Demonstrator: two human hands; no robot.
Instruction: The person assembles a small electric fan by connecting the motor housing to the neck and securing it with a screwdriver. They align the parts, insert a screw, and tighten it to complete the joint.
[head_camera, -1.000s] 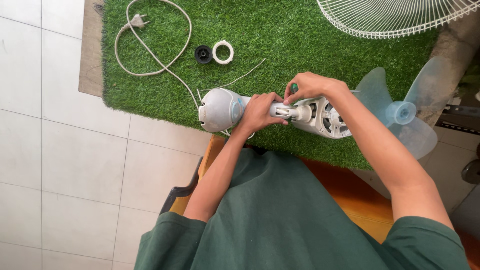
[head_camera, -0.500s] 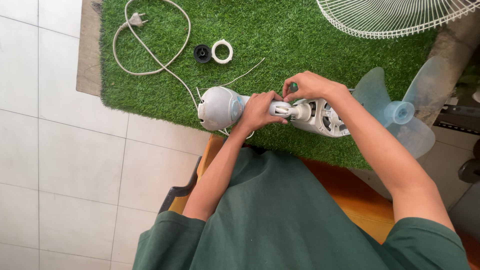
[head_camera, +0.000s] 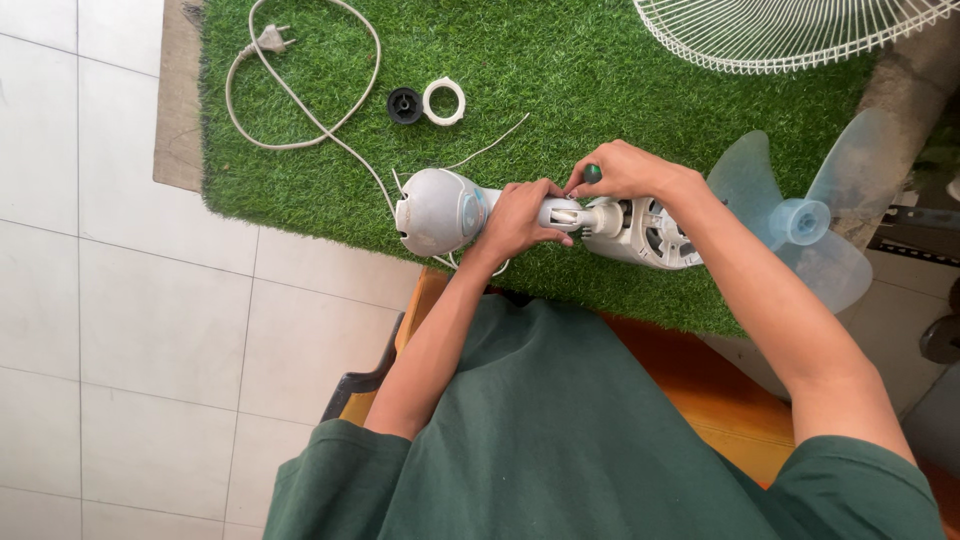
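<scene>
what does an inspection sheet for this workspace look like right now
surface: green artificial turf mat over a table edge, grey-white tiled floor to the left
job's things: grey fan motor housing lying on its side on the turf, its neck joined to an open white motor frame
clutter: black round cap beside a white plastic ring; translucent blue fan blade; white wire fan guard at the top edge
grippers: left hand wraps the neck; right hand pinches a green-handled tool, tip hidden
cables: white power cord looped on the turf, plug unconnected
surroundings: orange wooden seat under the person's green shirt
</scene>
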